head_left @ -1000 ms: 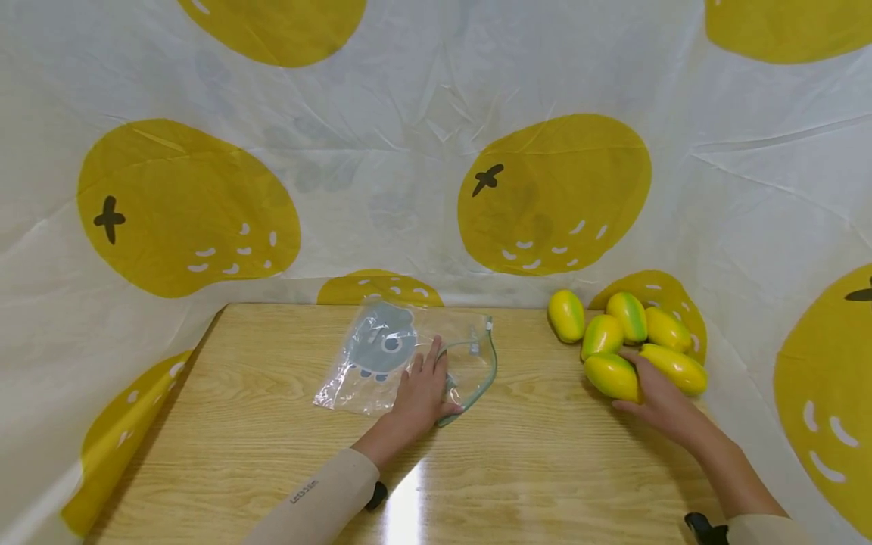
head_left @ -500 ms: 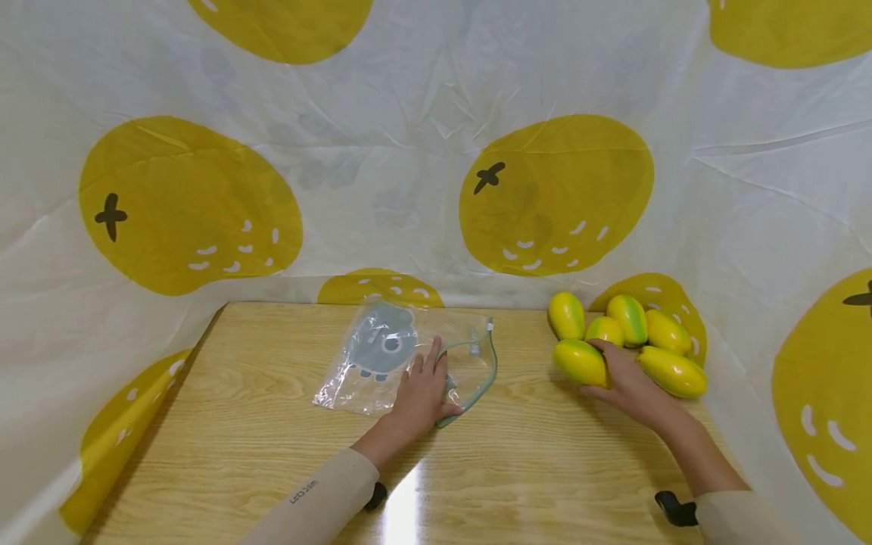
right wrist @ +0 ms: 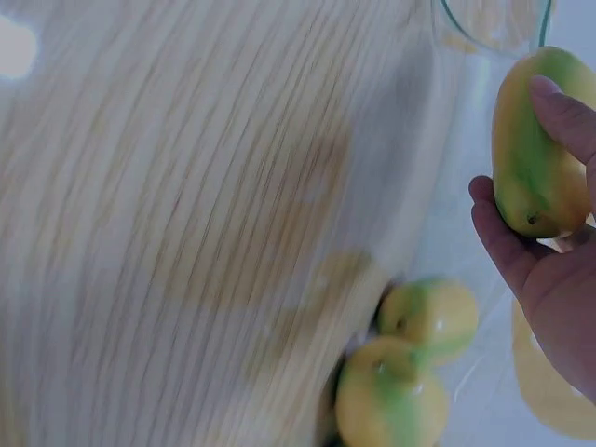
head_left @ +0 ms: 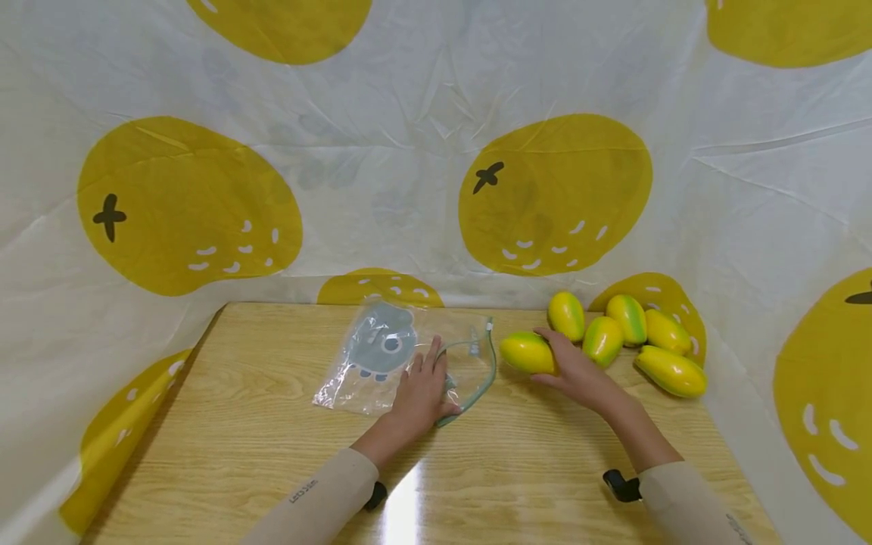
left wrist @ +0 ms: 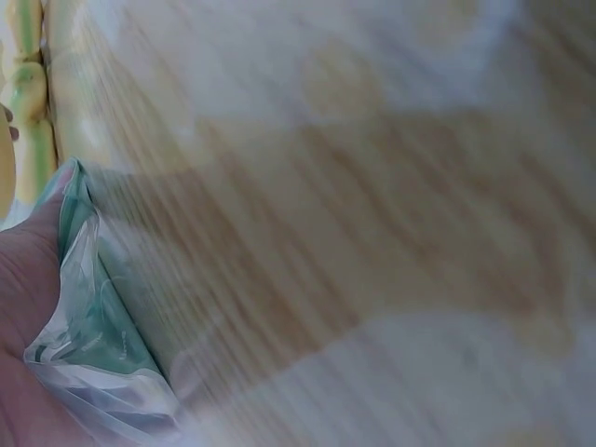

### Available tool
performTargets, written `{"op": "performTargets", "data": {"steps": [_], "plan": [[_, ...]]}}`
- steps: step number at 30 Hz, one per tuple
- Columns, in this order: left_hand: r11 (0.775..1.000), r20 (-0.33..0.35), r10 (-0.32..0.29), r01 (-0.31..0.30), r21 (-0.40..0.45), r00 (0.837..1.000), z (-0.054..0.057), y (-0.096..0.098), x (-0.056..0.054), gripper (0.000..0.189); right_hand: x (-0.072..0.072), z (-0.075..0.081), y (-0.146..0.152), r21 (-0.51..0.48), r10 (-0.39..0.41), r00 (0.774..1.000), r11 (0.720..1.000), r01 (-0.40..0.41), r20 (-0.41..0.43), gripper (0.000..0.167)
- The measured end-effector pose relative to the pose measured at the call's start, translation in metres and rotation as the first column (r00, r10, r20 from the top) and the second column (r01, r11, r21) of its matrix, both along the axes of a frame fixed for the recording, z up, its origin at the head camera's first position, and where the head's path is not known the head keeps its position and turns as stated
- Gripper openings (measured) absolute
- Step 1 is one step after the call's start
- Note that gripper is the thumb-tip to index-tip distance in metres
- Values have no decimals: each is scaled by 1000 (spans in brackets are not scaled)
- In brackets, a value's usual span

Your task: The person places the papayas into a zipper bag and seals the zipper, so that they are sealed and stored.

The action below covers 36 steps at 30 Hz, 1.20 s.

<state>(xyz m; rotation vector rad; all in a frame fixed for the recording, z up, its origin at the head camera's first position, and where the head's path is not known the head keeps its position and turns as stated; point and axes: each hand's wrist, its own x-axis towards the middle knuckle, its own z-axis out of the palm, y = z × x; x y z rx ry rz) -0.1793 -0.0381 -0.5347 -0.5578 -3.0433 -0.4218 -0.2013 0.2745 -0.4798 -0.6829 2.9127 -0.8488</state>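
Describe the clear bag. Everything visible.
The clear bag looks like thin, glossy plastic, creased, with a grey-blue cartoon print and white details. A green strip edges its mouth, with a small pale slider at the far end. It lies nearly flat on the wood-grain table, mouth facing right in the head view and apparently slightly parted; it appears unfilled. The left hand rests on it near the mouth.

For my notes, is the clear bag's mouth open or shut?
Open: in the head view, the clear bag gapes, its green rim parted beside the left hand.

Head camera above table (head_left: pixel 518 462), 2 wrist close-ups
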Motion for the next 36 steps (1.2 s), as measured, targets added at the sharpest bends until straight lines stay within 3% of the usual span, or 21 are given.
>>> {"op": "performTargets", "data": {"steps": [11,18,27,31,36], "plan": [[1000,-3,5,-5,-13,1000,2,0,0,114,-2,2,-34,-23,17,1000,1000,-17,12,73],[1000,-12,14,-14,-15,1000,6,1,3,110,3,1,-49,14,56,998,998,-56,12,72],[997,-75,18,-24,-77,997,2,2,3,111,-1,-10,-75,22,8,999,1000,-8,-37,71],[997,-76,18,-24,-78,997,2,3,2,111,-1,-15,-82,0,-14,999,1000,14,-31,66],[997,-66,20,-25,-73,998,2,4,2,113,2,-18,-84,-8,14,999,1000,-15,-44,63]]}}
